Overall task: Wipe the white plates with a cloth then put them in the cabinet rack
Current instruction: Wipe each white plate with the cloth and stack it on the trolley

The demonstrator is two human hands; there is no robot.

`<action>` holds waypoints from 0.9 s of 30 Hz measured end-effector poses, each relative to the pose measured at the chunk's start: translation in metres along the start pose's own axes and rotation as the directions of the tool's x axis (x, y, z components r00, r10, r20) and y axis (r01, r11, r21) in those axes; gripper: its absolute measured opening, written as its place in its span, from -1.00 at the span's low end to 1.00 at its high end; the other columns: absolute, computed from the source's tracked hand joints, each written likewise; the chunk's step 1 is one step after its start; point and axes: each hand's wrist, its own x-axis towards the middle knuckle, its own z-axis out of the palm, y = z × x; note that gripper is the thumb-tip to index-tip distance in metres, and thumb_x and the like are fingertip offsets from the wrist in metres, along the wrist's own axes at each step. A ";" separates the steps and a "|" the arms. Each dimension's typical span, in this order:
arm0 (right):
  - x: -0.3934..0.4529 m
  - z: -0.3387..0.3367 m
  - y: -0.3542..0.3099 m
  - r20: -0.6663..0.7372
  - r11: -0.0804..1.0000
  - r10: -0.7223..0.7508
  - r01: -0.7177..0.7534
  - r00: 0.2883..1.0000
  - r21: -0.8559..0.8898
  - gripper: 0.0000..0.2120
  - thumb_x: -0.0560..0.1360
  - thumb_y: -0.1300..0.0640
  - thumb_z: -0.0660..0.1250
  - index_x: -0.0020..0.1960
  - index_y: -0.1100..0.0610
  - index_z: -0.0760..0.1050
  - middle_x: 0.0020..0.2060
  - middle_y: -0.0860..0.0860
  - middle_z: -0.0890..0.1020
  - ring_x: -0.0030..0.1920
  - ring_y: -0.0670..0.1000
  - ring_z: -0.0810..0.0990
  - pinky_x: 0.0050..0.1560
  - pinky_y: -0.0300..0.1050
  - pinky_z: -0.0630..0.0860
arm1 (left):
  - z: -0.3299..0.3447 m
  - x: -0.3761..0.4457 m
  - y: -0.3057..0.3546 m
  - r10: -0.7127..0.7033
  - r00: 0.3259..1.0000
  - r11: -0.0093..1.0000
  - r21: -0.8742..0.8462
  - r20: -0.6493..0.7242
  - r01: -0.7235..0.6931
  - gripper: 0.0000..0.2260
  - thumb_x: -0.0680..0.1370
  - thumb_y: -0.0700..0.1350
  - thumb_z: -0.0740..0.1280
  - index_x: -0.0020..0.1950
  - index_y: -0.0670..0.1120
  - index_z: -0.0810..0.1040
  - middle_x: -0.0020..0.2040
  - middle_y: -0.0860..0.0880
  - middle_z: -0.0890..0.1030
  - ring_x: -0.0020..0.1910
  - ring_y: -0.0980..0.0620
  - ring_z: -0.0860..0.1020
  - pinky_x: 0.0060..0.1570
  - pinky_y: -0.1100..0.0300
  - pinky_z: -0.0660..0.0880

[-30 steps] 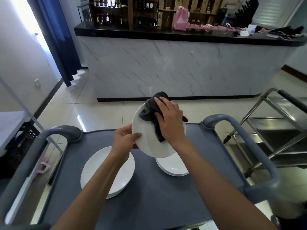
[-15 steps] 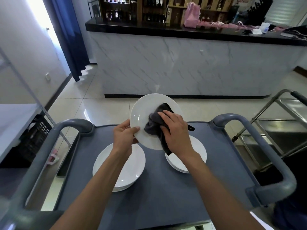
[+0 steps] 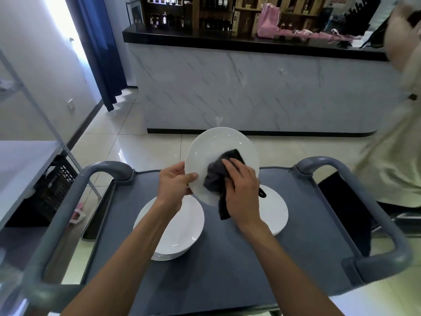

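My left hand (image 3: 174, 184) grips the left rim of a white plate (image 3: 216, 144), which is tilted up facing me above the cart. My right hand (image 3: 242, 192) presses a dark grey cloth (image 3: 216, 179) against the plate's lower middle, fingers curled over the bunched cloth. Below on the grey cart top (image 3: 227, 265) sits a stack of several white plates (image 3: 180, 233) at the left. A second, lower stack of white plates (image 3: 275, 213) lies at the right, partly hidden behind my right hand.
The cart has grey handle bars at the left (image 3: 68, 201) and right (image 3: 373, 208). A marble-fronted counter (image 3: 250, 87) stands ahead across the tiled floor. A metal shelf (image 3: 20, 165) is at the left. A person in light clothing (image 3: 398, 133) stands at the right edge.
The cloth and my right hand have slid down from the plate's top edge to its lower middle. The camera has shifted, and a person has come into view at the right.
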 end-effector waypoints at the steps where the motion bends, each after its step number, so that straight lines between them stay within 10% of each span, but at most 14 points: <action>1: 0.008 -0.001 0.001 -0.027 0.999 0.035 -0.035 0.999 0.010 -0.60 0.57 0.22 0.24 0.38 0.09 0.55 0.31 0.07 0.59 0.24 0.19 0.52 0.18 0.24 0.49 | 0.000 -0.001 0.001 0.009 1.000 1.000 0.023 0.025 -0.010 -0.72 0.53 -0.42 0.33 0.05 -0.08 0.68 -0.08 -0.13 0.73 -0.20 -0.12 0.67 -0.21 -0.04 0.65; 13: 0.056 -0.002 -0.022 0.015 0.992 -0.126 0.126 0.992 0.022 -0.61 0.63 0.12 0.15 0.42 0.08 0.50 0.36 0.06 0.54 0.32 0.15 0.47 0.22 0.15 0.43 | 0.006 -0.006 0.001 0.032 0.982 0.986 0.157 0.186 -0.061 -0.71 0.51 -0.45 0.33 0.09 -0.14 0.68 -0.04 -0.14 0.74 -0.07 -0.18 0.70 -0.23 -0.04 0.66; 27: 0.091 -0.001 0.023 0.008 1.000 0.010 -0.010 1.000 -0.014 -0.58 0.59 0.10 0.20 0.42 0.06 0.51 0.32 0.02 0.57 0.25 0.18 0.50 0.09 0.15 0.47 | 0.012 -0.003 -0.013 0.056 0.997 0.998 -0.032 -0.060 -0.058 -0.64 0.53 -0.43 0.32 0.06 0.01 0.67 -0.13 0.00 0.74 -0.23 -0.01 0.66 -0.34 0.13 0.60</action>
